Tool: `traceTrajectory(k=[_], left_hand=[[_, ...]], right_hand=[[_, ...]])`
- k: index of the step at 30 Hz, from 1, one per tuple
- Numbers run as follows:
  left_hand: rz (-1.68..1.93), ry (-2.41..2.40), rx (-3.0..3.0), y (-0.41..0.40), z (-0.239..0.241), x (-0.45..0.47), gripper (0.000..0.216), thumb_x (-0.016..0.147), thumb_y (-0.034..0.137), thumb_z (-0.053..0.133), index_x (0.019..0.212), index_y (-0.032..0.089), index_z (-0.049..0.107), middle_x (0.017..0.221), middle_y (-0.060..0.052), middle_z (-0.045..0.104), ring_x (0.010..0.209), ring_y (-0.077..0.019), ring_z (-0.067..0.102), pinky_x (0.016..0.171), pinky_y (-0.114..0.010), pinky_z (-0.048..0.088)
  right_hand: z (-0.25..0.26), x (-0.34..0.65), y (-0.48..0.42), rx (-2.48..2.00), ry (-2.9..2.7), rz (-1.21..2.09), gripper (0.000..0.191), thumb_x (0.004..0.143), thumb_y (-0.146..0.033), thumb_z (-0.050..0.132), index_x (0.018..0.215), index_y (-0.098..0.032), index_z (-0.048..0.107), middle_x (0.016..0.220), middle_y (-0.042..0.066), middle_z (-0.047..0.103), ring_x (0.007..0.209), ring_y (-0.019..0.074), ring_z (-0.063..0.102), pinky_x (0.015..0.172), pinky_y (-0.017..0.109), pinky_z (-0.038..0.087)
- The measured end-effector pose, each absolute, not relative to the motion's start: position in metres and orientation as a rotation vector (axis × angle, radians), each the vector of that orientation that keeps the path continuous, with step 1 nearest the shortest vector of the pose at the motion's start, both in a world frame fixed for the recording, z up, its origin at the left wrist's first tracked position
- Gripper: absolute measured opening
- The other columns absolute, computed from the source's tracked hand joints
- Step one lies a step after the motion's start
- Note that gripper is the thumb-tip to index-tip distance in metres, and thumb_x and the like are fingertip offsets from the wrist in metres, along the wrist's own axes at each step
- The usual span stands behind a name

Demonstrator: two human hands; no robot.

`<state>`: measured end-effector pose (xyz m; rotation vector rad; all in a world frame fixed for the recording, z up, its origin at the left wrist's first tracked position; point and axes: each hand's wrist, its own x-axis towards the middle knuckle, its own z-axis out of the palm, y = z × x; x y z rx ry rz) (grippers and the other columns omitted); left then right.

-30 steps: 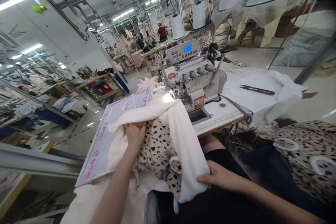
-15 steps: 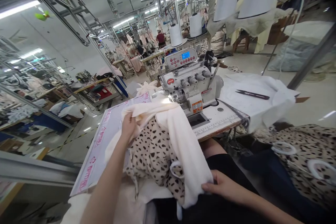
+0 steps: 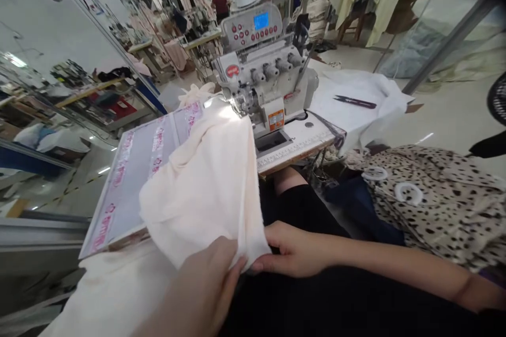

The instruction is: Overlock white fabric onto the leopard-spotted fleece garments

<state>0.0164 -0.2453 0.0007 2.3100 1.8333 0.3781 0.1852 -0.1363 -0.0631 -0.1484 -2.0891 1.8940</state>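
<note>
A cream fleece piece (image 3: 205,184) runs from the overlock sewing machine (image 3: 264,76) down over the table edge to my lap. My left hand (image 3: 213,279) pinches its near corner from the left, fingers closed on the cloth. My right hand (image 3: 288,250) grips the same corner from the right, thumb on top. The two hands almost touch at the corner. The leopard-print cloth seen under the fleece is now covered.
The table's grey extension panel (image 3: 130,168) with pink lettering lies to the left. Black thread snips (image 3: 353,101) rest on white cloth to the machine's right. A pile of leopard-print pieces (image 3: 435,200) with white rings sits at my right. More workstations and a person stand behind.
My left hand came back from the table to the near corner of the fleece. The cream cloth now lies flat over the leopard print. The camera has dipped downward.
</note>
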Motion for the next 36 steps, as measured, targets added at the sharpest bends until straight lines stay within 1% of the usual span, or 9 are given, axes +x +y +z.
traceTrajectory(k=[2,4,6,10,15,18,22,26,36], left_hand=[[0.443,1.809,2.371,-0.25,-0.016,0.025,0.013,0.086,0.021,0.037,0.086,0.02,0.05,0.063,0.0,0.053,0.053,-0.0122,0.052,0.049,-0.022,0.041],[0.506,1.724,2.399,-0.253,-0.027,0.027,0.021,0.086,0.015,0.035,0.103,0.018,0.047,0.071,-0.002,0.055,0.066,-0.013,0.055,0.059,-0.022,0.046],[0.581,1.652,2.408,-0.254,-0.033,0.026,0.027,0.085,0.01,0.037,0.11,0.017,0.045,0.079,-0.003,0.056,0.076,-0.0125,0.056,0.067,-0.021,0.047],[0.733,1.663,2.362,-0.251,-0.036,0.029,0.023,0.084,0.009,0.044,0.104,0.019,0.05,0.089,-0.003,0.056,0.081,-0.0098,0.055,0.071,-0.018,0.045],[0.808,1.601,2.294,-0.249,-0.039,0.039,0.02,0.083,0.01,0.047,0.099,0.02,0.054,0.084,-0.002,0.057,0.077,-0.0093,0.055,0.067,-0.018,0.046],[0.8,1.559,2.311,-0.25,-0.041,0.043,0.02,0.082,0.009,0.049,0.097,0.02,0.054,0.082,-0.002,0.057,0.075,-0.0097,0.055,0.067,-0.019,0.045],[0.805,1.527,2.296,-0.252,-0.04,0.045,0.021,0.081,0.008,0.05,0.098,0.019,0.055,0.084,-0.002,0.058,0.076,-0.0092,0.055,0.068,-0.018,0.045],[0.811,1.517,2.291,-0.252,-0.038,0.047,0.022,0.08,0.008,0.051,0.099,0.019,0.054,0.085,-0.001,0.058,0.077,-0.0092,0.056,0.068,-0.018,0.045],[0.697,1.514,2.465,-0.249,-0.049,0.049,0.029,0.082,0.01,0.048,0.11,0.017,0.052,0.087,-0.005,0.06,0.079,-0.0119,0.058,0.076,-0.023,0.049]], right_hand=[[-0.064,0.191,-0.142,-0.143,-2.109,1.783,0.026,0.085,-0.03,0.052,0.085,-0.007,0.063,0.08,0.007,0.058,0.076,0.0152,0.054,0.074,0.025,0.045],[-0.066,0.198,-0.148,-0.162,-2.085,1.745,0.024,0.085,-0.028,0.053,0.082,-0.008,0.064,0.084,0.007,0.057,0.081,0.016,0.053,0.079,0.026,0.044],[-0.069,0.205,-0.153,-0.229,-2.054,1.798,0.021,0.084,-0.026,0.054,0.083,-0.008,0.065,0.084,0.006,0.057,0.083,0.0163,0.053,0.081,0.026,0.043],[-0.076,0.216,-0.162,-0.413,-2.005,1.993,0.023,0.081,-0.028,0.057,0.09,-0.008,0.064,0.078,0.003,0.057,0.077,0.0153,0.054,0.076,0.025,0.045],[-0.076,0.222,-0.168,-0.417,-2.072,1.775,0.02,0.084,-0.023,0.051,0.078,-0.01,0.065,0.088,0.005,0.054,0.086,0.0153,0.052,0.083,0.027,0.041],[-0.077,0.223,-0.172,-0.416,-1.958,1.852,0.021,0.085,-0.025,0.051,0.077,-0.009,0.062,0.082,0.004,0.056,0.078,0.0138,0.053,0.076,0.026,0.044],[-0.084,0.22,-0.178,-0.551,-1.479,2.173,0.035,0.072,-0.041,0.067,0.074,-0.009,0.054,0.068,0.0,0.055,0.062,0.0103,0.052,0.062,0.022,0.045],[-0.084,0.216,-0.18,-0.572,-1.265,2.269,0.043,0.059,-0.043,0.077,0.071,-0.009,0.053,0.068,0.001,0.058,0.061,0.0101,0.055,0.06,0.021,0.046],[-0.084,0.211,-0.174,-0.658,-1.273,2.239,0.04,0.06,-0.042,0.075,0.068,-0.009,0.055,0.064,0.002,0.059,0.059,0.0107,0.055,0.059,0.021,0.045]])
